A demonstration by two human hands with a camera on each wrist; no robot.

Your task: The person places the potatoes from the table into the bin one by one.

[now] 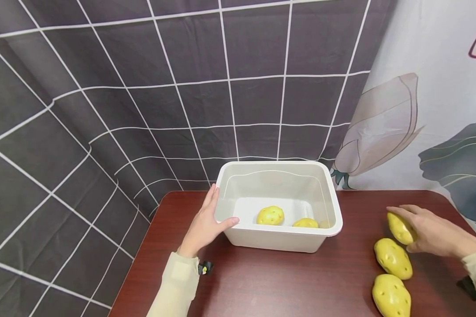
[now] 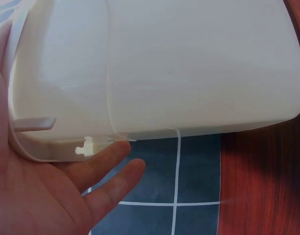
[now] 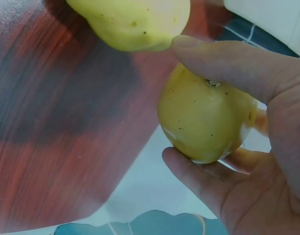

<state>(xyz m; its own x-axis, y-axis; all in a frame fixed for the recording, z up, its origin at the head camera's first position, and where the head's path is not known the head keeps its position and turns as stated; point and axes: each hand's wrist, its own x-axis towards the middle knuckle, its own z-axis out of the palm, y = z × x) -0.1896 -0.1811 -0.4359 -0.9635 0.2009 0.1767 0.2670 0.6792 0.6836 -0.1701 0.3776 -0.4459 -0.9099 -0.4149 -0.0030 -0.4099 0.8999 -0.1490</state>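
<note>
A white plastic bin (image 1: 277,240) stands on the table, with one yellow potato (image 1: 270,215) on its floor and another potato (image 1: 306,223) partly hidden by the near wall. My left hand (image 1: 206,224) rests against the bin's left side, thumb over the rim; the left wrist view shows its fingers (image 2: 113,183) fairly straight along the outside. On the right, my right hand (image 1: 434,231) holds a potato (image 3: 203,117) between thumb and fingers. Just nearer lie two more potatoes, a middle potato (image 1: 393,259) and a front potato (image 1: 391,296).
The dark red wooden table (image 1: 301,281) carries the bin and potatoes. A dark curtain (image 1: 254,105) with a white grid hangs behind and to the left. At the right hangs a white curtain (image 1: 432,53) with a floral print.
</note>
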